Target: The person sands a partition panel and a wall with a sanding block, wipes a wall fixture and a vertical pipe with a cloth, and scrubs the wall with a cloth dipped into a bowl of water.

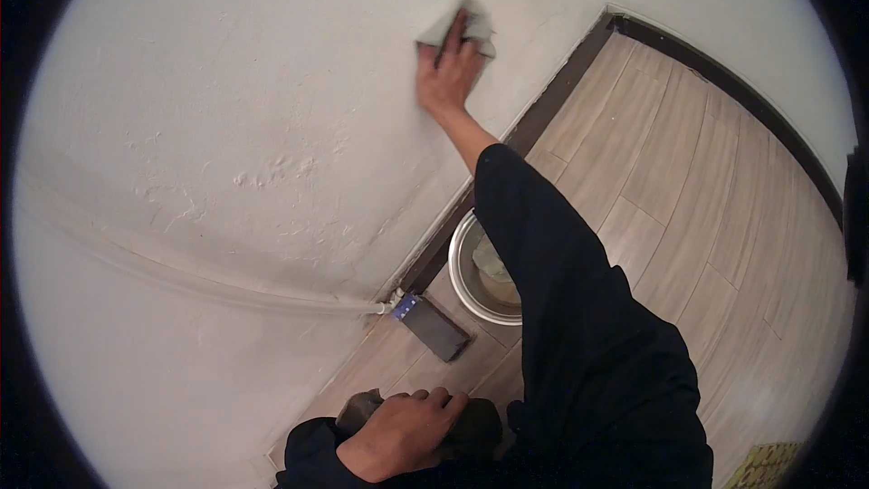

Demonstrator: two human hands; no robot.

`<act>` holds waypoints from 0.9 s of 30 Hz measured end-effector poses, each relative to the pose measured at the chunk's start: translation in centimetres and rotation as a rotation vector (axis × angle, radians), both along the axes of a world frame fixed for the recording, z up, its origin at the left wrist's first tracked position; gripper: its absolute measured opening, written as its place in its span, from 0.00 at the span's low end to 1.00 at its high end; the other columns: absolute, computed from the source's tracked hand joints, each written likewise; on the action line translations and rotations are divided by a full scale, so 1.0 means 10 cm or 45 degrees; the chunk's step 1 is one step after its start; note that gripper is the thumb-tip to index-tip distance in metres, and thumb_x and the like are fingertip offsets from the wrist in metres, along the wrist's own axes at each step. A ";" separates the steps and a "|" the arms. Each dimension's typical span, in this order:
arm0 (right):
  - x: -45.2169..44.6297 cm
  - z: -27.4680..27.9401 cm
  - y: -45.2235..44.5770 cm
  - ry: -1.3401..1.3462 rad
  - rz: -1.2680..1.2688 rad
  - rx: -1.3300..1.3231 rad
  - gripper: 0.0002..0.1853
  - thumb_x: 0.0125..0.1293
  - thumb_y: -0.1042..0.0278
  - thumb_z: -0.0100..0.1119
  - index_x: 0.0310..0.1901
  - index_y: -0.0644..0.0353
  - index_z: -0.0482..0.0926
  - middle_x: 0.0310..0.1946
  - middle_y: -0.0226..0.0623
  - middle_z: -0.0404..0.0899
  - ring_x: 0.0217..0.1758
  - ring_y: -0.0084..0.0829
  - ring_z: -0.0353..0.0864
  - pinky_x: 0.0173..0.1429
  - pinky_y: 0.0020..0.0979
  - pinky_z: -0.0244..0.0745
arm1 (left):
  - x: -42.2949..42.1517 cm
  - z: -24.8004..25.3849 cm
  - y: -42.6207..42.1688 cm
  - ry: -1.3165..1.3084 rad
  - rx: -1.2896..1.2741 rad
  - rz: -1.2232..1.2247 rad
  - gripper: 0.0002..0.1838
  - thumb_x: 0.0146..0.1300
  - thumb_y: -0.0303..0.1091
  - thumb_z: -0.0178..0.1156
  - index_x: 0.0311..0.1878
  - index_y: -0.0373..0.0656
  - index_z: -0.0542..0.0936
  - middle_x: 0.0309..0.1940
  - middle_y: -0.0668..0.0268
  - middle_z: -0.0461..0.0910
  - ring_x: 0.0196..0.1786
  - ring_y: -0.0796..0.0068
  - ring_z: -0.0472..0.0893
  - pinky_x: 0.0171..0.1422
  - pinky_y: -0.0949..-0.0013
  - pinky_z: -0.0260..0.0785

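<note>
My right hand [448, 72] is stretched far up and presses a pale grey cloth [475, 23] flat against the white wall [272, 63]. Motion blurs the fingers and the cloth a little. Low in the view, my left hand [403, 435] lies by my dark-clad knee [475, 430], its fingers bent and close together. The fingertips are hidden, so I cannot make out what they grip, if anything. Beside that hand a grey-brown thing [358, 409] shows only in part. Under my right sleeve stands a metal basin [460, 281] with cloudy water and a pale lump inside, partly covered by my arm.
A dark skirting board [566, 81] runs along the wall's foot. On the wood-look floor [670, 163] lies a dark rectangular block [434, 330] with a blue end. A white pipe [272, 302] reaches the corner near it. A yellow patterned piece [765, 466] shows at lower right.
</note>
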State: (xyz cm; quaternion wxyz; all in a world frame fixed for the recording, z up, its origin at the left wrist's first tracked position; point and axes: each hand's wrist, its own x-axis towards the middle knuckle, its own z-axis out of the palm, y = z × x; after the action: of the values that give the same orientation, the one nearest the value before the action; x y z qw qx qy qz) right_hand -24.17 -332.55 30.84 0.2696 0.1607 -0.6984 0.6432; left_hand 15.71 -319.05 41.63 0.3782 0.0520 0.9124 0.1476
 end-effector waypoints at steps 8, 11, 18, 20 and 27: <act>0.22 -0.49 0.21 0.085 0.253 0.192 0.42 0.65 0.49 0.60 0.71 0.74 0.61 0.63 0.63 0.62 0.75 0.67 0.52 0.79 0.68 0.35 | 0.03 -0.07 0.01 0.020 -0.022 -0.046 0.38 0.49 0.38 0.73 0.63 0.38 0.69 0.46 0.52 0.78 0.46 0.51 0.84 0.45 0.55 0.80; 0.22 -0.11 0.22 0.257 0.334 0.335 0.45 0.62 0.50 0.62 0.74 0.70 0.58 0.66 0.67 0.59 0.76 0.69 0.49 0.79 0.67 0.38 | -0.06 0.08 0.04 -0.024 -0.001 -0.064 0.35 0.52 0.37 0.71 0.62 0.39 0.69 0.45 0.52 0.78 0.47 0.49 0.83 0.47 0.53 0.80; -0.22 0.05 0.11 -0.379 0.025 -0.072 0.42 0.74 0.45 0.49 0.80 0.61 0.48 0.72 0.68 0.53 0.77 0.65 0.49 0.79 0.60 0.42 | 0.01 0.05 0.01 -0.001 -0.028 0.001 0.34 0.51 0.35 0.70 0.62 0.39 0.69 0.46 0.52 0.78 0.48 0.49 0.83 0.47 0.52 0.80; -0.24 -0.33 -0.03 -0.447 -0.120 0.080 0.41 0.75 0.46 0.47 0.79 0.66 0.48 0.65 0.66 0.61 0.71 0.63 0.59 0.77 0.57 0.48 | 0.02 0.04 0.01 -0.035 -0.057 -0.024 0.35 0.51 0.36 0.70 0.62 0.39 0.69 0.46 0.52 0.78 0.48 0.49 0.83 0.47 0.51 0.80; 0.07 -0.02 0.09 -0.010 0.066 0.142 0.42 0.70 0.48 0.56 0.76 0.66 0.56 0.66 0.68 0.57 0.76 0.74 0.46 0.74 0.73 0.39 | -0.03 0.04 -0.04 0.000 -0.046 -0.075 0.35 0.51 0.37 0.70 0.62 0.38 0.68 0.45 0.52 0.78 0.48 0.50 0.84 0.47 0.52 0.80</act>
State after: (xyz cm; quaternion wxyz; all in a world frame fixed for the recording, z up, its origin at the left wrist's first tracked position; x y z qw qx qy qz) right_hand -23.52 -331.61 30.67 0.2406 0.1909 -0.7300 0.6105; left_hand 15.45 -319.47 42.06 0.3832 0.0720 0.9130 0.1201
